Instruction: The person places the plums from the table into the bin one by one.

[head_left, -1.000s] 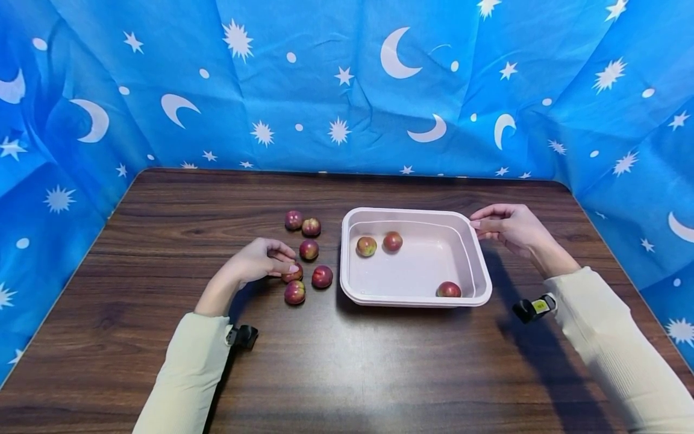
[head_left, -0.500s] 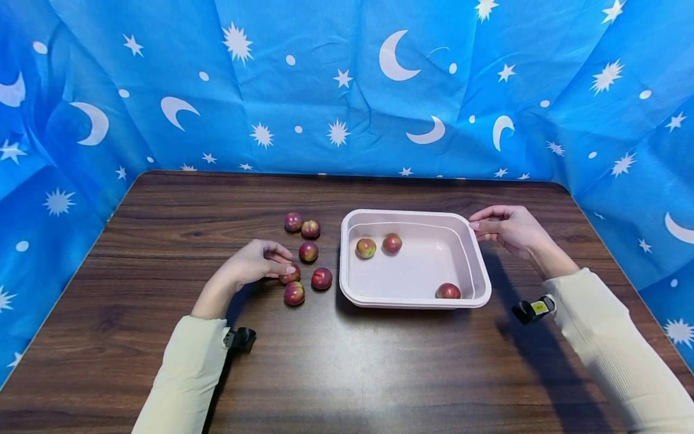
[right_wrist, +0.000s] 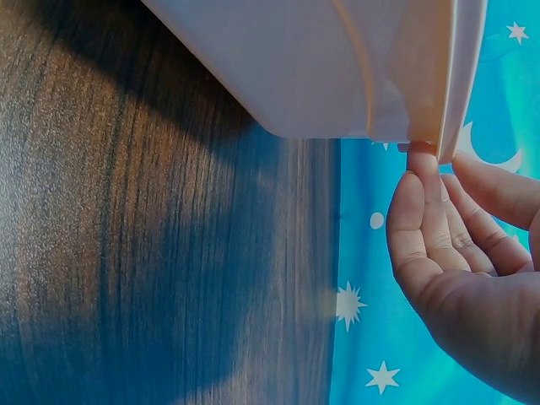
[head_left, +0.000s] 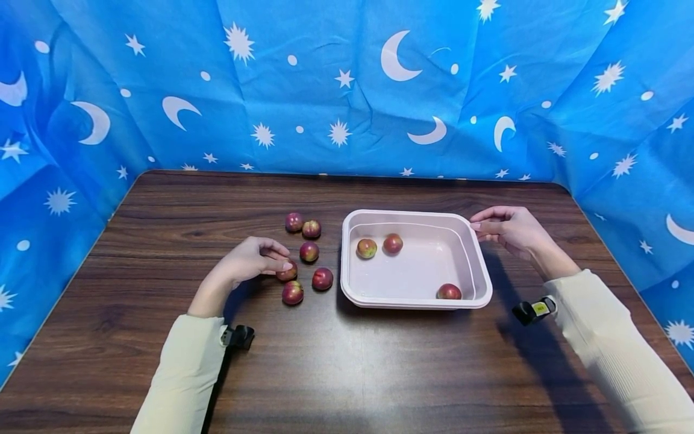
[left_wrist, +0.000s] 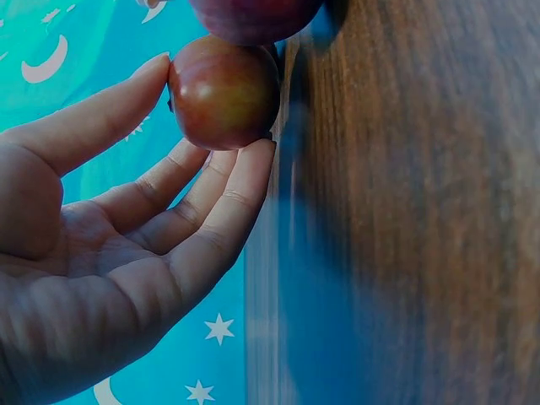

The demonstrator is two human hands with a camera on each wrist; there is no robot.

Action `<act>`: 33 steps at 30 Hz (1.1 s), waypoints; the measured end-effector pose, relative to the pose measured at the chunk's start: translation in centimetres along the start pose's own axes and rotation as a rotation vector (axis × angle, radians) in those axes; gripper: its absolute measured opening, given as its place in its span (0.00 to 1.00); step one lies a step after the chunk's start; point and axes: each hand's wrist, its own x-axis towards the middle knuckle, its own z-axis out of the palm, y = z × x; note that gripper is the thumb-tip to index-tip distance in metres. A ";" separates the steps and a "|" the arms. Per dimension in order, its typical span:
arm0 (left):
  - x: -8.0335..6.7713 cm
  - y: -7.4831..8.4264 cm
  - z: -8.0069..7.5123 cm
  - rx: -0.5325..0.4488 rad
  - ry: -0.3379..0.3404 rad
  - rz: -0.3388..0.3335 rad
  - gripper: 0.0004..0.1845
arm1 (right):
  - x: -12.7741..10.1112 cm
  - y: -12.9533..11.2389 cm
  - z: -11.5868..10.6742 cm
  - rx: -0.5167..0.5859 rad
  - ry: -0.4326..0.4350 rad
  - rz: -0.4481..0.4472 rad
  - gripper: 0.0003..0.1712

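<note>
My left hand (head_left: 252, 262) pinches a red-and-yellow plum (left_wrist: 224, 93) between thumb and fingertips, low over the table among other plums. In the head view, one plum (head_left: 293, 293) sits just in front of the held one, and another (head_left: 322, 279) lies to its right. Behind them are a third plum (head_left: 309, 252) and a close pair further back. A white plastic tub (head_left: 414, 303) stands to the right with three plums inside: two near its far left and one (head_left: 449, 292) at the front right. My right hand (head_left: 509, 229) pinches the tub's rim at the far right corner.
The dark wood-grain table (head_left: 347, 374) carries everything. A blue cloth (head_left: 320, 90) with white moons and stars hangs behind it and along both sides. Each sleeved wrist wears a small black camera, such as the left wrist camera (head_left: 238, 337).
My left hand has shifted slightly left with the pinched plum, and the plum in front of it has edged left too. My right hand stays at the tub's corner.
</note>
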 end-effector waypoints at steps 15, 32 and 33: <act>0.1 0.4 -0.7 -0.016 0.036 -0.017 0.20 | -0.1 -0.2 0.1 -0.001 -0.003 0.015 0.05; 0.4 1.5 -1.1 -0.032 0.056 0.001 0.21 | -0.2 -0.2 0.1 0.002 0.005 0.010 0.04; 0.4 1.6 -1.2 -0.036 0.057 0.002 0.21 | -0.1 -0.1 0.0 -0.001 0.006 0.012 0.05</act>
